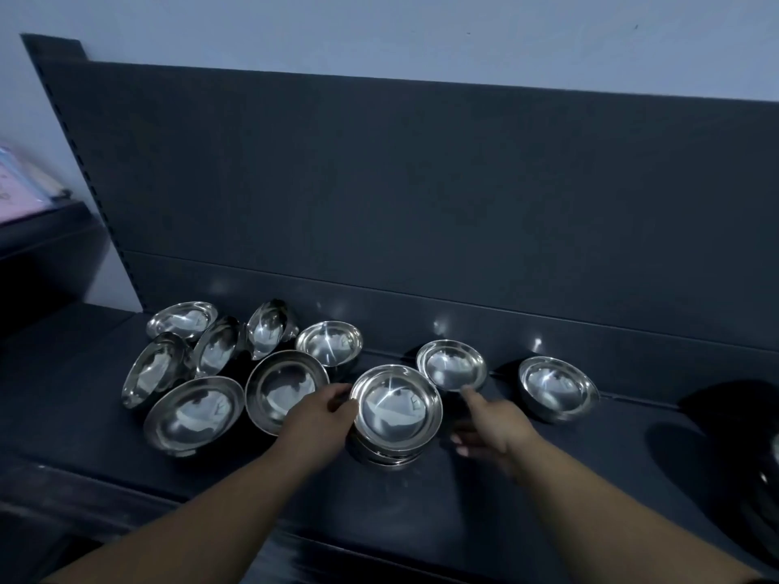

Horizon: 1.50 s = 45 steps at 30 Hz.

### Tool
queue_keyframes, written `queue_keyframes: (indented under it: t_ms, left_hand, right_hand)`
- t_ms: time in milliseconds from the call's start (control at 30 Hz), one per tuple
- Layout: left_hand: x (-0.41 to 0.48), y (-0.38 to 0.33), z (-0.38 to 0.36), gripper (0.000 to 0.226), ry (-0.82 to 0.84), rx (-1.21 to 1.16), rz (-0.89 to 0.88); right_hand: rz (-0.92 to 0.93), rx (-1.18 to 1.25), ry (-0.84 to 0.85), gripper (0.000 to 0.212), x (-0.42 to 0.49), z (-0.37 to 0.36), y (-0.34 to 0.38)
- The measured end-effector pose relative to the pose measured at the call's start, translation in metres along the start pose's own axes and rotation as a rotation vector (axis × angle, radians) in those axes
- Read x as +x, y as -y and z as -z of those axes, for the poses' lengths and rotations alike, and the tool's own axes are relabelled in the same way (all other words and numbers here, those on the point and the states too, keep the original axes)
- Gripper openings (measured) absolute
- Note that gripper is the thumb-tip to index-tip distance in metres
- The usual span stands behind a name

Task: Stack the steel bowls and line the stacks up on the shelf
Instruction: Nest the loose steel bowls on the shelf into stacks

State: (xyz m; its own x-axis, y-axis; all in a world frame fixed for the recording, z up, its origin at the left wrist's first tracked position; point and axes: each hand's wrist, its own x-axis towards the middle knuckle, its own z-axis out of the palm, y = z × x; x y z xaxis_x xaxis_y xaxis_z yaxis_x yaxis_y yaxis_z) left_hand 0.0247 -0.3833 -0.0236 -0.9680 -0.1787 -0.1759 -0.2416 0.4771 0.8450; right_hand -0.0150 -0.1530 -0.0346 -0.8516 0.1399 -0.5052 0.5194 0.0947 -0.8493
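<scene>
On the dark shelf [527, 499] a stack of steel bowls [396, 408] is set near the middle, mouths up. Its left rim is gripped by the left hand [324, 413], whose fingers [343, 400] are curled over the edge. The right hand [493, 429] is held released just to the right of the stack, with nothing in it and the index finger [473, 396] stretched forward. The coming move is judged to turn on the single steel bowl [452, 364], which lies straight ahead of that fingertip, behind and to the right of the stack and close beside it. Whether its near rim is already touched cannot be told. As the bowl is round, no long axis is offered, and the near rim is the part presented to the hand. The right hand is plainly the nearer, the left being occupied with steadying the stack. A further upright bowl [556, 385] is seen apart to the right. A cluster of loose bowls [202, 373], several tipped on edge, is gathered to the left, within easier reach of the left hand.
</scene>
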Motion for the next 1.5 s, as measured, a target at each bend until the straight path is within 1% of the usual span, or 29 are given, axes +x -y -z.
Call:
queue_keyframes:
  t_ms: [100, 167, 333, 467, 533, 600, 700, 800, 833, 900, 1033, 1167, 1233, 1267, 1400, 1467, 1500]
  left_hand:
    - [-0.001, 0.000, -0.001, 0.030, -0.021, -0.007, 0.011]
    - [-0.002, 0.001, -0.002, 0.030, -0.023, -0.051, 0.032]
    - [0.000, 0.004, -0.004, 0.029, -0.034, -0.068, 0.052]
    - [0.000, 0.007, -0.005, 0.033, -0.028, -0.082, 0.073]
    - [0.002, 0.010, -0.005, 0.042, -0.017, -0.103, 0.069]
    - [0.007, 0.017, -0.005, 0.044, -0.009, -0.146, 0.071]
    - [0.008, 0.014, -0.005, 0.030, 0.000, -0.127, 0.059]
    - [0.009, 0.010, -0.005, 0.025, -0.005, -0.093, 0.013]
    - [0.008, 0.008, -0.004, 0.023, 0.009, -0.119, 0.024]
    - [0.009, 0.007, -0.004, 0.022, 0.047, -0.241, 0.069]
    - [0.009, 0.006, 0.000, 0.038, 0.164, -0.431, 0.146]
    - [0.009, 0.006, 0.004, 0.056, 0.230, -0.458, 0.156]
    - [0.009, 0.007, 0.004, 0.063, 0.258, -0.444, 0.133]
    - [0.008, 0.007, 0.004, 0.062, 0.267, -0.435, 0.112]
    - [0.007, 0.014, 0.001, 0.049, 0.250, -0.439, 0.057]
    - [0.007, 0.017, -0.002, 0.048, 0.264, -0.458, 0.066]
    - [0.007, 0.018, -0.003, 0.050, 0.277, -0.463, 0.074]
  right_hand:
    - [-0.067, 0.099, 0.011, 0.031, 0.019, 0.004, -0.003]
    - [-0.086, 0.134, 0.021, 0.032, 0.031, 0.004, -0.004]
    - [-0.065, 0.200, 0.011, 0.026, 0.055, 0.003, -0.001]
    - [-0.054, 0.214, -0.010, 0.030, 0.065, 0.002, -0.003]
    - [-0.027, 0.227, -0.026, 0.032, 0.062, 0.003, -0.001]
    - [0.026, 0.249, -0.029, 0.031, 0.052, 0.006, 0.006]
    - [0.144, 0.255, -0.015, 0.028, 0.027, 0.008, 0.023]
    - [0.231, 0.205, 0.003, 0.025, -0.003, 0.007, 0.041]
    - [0.252, 0.176, 0.005, 0.024, -0.013, 0.006, 0.046]
    - [0.288, 0.095, 0.005, 0.024, -0.031, 0.003, 0.052]
    - [0.311, -0.112, -0.058, 0.029, -0.048, -0.008, 0.047]
    - [0.314, -0.224, -0.128, 0.030, -0.051, -0.016, 0.036]
    - [0.303, -0.260, -0.149, 0.033, -0.050, -0.020, 0.030]
    - [0.295, -0.273, -0.168, 0.037, -0.050, -0.022, 0.027]
    - [0.270, -0.245, -0.249, 0.057, -0.052, -0.025, 0.010]
    - [0.216, -0.164, -0.210, 0.069, -0.056, -0.028, -0.002]
    - [0.165, -0.086, -0.149, 0.070, -0.060, -0.031, -0.008]
